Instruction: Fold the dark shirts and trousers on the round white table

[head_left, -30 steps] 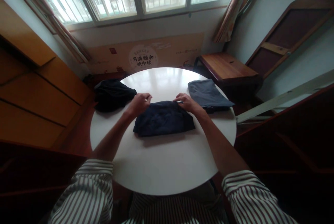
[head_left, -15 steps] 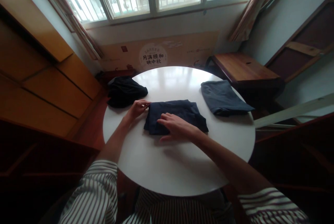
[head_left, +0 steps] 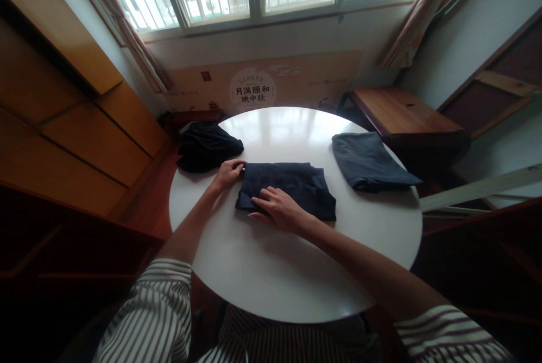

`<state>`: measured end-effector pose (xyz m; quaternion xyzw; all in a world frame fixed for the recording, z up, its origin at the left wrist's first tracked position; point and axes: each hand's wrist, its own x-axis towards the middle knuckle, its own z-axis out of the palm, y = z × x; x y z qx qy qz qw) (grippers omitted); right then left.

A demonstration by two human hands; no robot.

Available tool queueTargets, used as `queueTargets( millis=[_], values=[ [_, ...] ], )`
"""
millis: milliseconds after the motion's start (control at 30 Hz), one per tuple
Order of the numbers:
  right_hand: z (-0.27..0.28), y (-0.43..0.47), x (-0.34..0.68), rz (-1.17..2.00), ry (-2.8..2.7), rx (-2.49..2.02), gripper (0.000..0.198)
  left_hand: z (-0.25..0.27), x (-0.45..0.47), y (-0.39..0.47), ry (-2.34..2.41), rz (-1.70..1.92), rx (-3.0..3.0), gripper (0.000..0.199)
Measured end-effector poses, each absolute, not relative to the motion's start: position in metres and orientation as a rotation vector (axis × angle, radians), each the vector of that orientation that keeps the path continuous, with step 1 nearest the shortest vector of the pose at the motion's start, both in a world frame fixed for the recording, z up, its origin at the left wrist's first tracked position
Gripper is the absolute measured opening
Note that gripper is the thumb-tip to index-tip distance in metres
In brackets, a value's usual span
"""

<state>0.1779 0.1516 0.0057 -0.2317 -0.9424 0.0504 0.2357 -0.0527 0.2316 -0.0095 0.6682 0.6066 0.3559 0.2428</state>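
Lying flat near the middle of the round white counter (head_left: 296, 272), the folded dark navy garment (head_left: 292, 185) runs its long axis left to right across the person's front.

Left hand (head_left: 228, 174): sits at the garment's left short edge, fingers curled onto the far-left corner. Looks like a pinch on the cloth, but whether the fabric is truly gripped or only touched I cannot tell from here.

Right hand (head_left: 275, 209): palm down on the near-left part of the garment, fingers spread loosely and pointing left, toward the other hand. Flat, pressing, holding nothing. The forearm crosses over from the right, above the counter's bare near side.

Key relation: both hands crowd the left end. The garment stretches away to the right of them, its right end free and slightly rumpled at the far corner. Left hand is the nearer one to the edge; right hand rests on top, just inside it.

Around: a crumpled black garment (head_left: 207, 145) at the counter's far-left rim, near the left hand but apart from it. A folded grey garment (head_left: 368, 162) at the far right, well apart from both hands. Striped sleeves low in view.
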Motion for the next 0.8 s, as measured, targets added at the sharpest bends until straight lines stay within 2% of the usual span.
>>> queueTargets(
  millis=[100, 167, 333, 433, 667, 800],
  values=[
    [0.01, 0.155, 0.18, 0.226, -2.521, -0.788, 0.038, 0.003, -0.036, 0.219, 1.66, 1.118, 2.053, 0.035],
    [0.009, 0.163, 0.184, 0.244, -2.466, -0.921, 0.038, 0.009, -0.02, 0.209, 1.565, 1.062, 2.241, 0.039],
    [-0.013, 0.195, 0.204, 0.189, -2.339, -1.49, 0.054, 0.004, 0.008, 0.193, 1.542, 0.425, 2.477, 0.05],
    [-0.021, 0.209, 0.217, 0.231, -2.201, -1.784, 0.068, -0.001, 0.011, 0.19, 1.63, 0.249, 2.469, 0.059],
    [-0.018, 0.22, 0.228, 0.384, -2.053, -1.985, 0.071, -0.015, -0.006, 0.185, 1.853, 0.319, 2.194, 0.082],
    [-0.018, 0.223, 0.231, 0.351, -2.021, -1.946, 0.071, -0.022, -0.012, 0.181, 1.894, 0.529, 2.033, 0.085]
  ],
)
